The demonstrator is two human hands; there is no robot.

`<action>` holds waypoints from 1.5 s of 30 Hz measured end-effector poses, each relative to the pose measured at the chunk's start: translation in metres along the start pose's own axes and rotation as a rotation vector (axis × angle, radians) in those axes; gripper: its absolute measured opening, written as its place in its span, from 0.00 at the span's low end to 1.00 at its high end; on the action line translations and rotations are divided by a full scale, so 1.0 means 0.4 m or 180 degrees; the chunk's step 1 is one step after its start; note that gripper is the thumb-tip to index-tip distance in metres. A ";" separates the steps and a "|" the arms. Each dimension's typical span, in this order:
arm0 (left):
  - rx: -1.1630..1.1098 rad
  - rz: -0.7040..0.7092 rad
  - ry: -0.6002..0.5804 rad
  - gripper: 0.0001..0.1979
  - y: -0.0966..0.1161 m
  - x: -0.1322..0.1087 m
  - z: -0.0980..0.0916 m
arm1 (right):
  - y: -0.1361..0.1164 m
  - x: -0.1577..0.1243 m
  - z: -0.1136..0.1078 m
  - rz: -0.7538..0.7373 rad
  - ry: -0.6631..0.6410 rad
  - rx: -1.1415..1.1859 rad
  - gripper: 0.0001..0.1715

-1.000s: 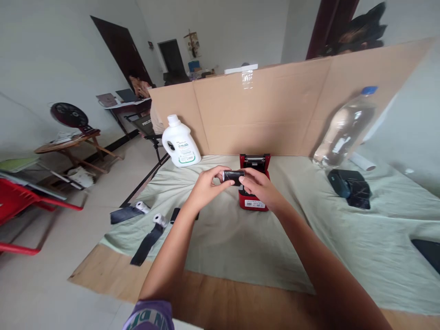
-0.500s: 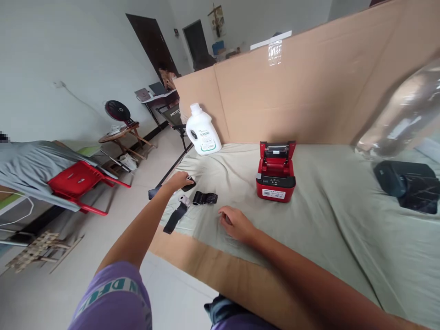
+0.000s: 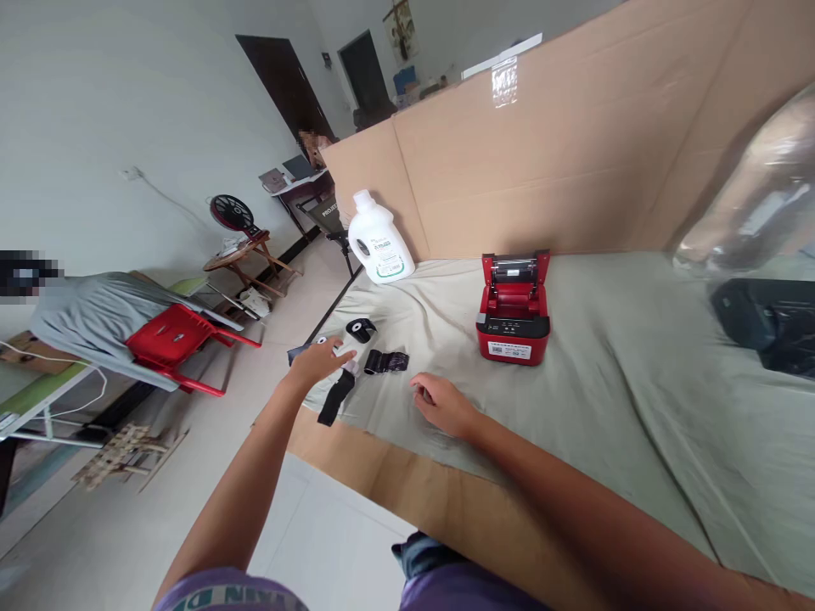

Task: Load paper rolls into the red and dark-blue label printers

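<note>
My left hand [image 3: 318, 361] is over the left end of the cloth-covered table with its thumb and fingers apart, holding nothing that I can see. Just beyond its fingertips lies a black ribbon roll [image 3: 361, 329] with a white core. A second black roll [image 3: 375, 363], partly unwound, lies to the right, and a strip of black ribbon [image 3: 336, 399] trails from a pale roll below the hand. My right hand [image 3: 442, 403] rests on the cloth with curled fingers, and their inside is hidden. Ahead of it stands a red and black label printer [image 3: 513, 331], its lid raised.
A white detergent bottle [image 3: 380, 242] stands at the back left against a cardboard screen [image 3: 560, 153]. On the right are a dark device [image 3: 751, 318] and a plastic-wrapped bundle [image 3: 757, 187]. Another person sits on a red chair [image 3: 171, 339] at left.
My left hand has let go of the black roll, which now lies on the cloth, and has drawn back towards me with fingers spread. The right hand stays nearly in place. The view has shifted slightly.
</note>
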State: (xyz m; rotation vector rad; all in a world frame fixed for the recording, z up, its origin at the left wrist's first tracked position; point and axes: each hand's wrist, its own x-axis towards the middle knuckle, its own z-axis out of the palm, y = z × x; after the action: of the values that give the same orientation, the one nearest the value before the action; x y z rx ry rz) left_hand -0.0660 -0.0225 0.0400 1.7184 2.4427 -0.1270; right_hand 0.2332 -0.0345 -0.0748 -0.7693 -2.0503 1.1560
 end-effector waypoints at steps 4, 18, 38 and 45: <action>-0.0118 0.0073 -0.0267 0.26 -0.017 -0.028 0.048 | 0.000 0.000 -0.001 -0.0035 0.0021 0.0027 0.12; 0.0007 0.0138 0.0772 0.22 0.017 -0.051 0.055 | -0.003 0.003 -0.003 -0.0021 0.0027 0.0026 0.11; -0.1536 0.1599 0.0774 0.27 0.187 -0.058 0.072 | 0.005 0.017 -0.016 0.0102 0.0341 0.0608 0.09; -0.3954 0.2164 0.0750 0.37 0.348 -0.080 0.065 | -0.107 0.034 -0.197 -0.0409 0.2102 0.0541 0.06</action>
State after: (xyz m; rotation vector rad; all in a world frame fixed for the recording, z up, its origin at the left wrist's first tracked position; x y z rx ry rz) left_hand 0.0775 -0.0090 0.0226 1.7096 1.2359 1.3673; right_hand 0.2782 -0.0037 -0.0023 -0.7899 -1.4114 0.8408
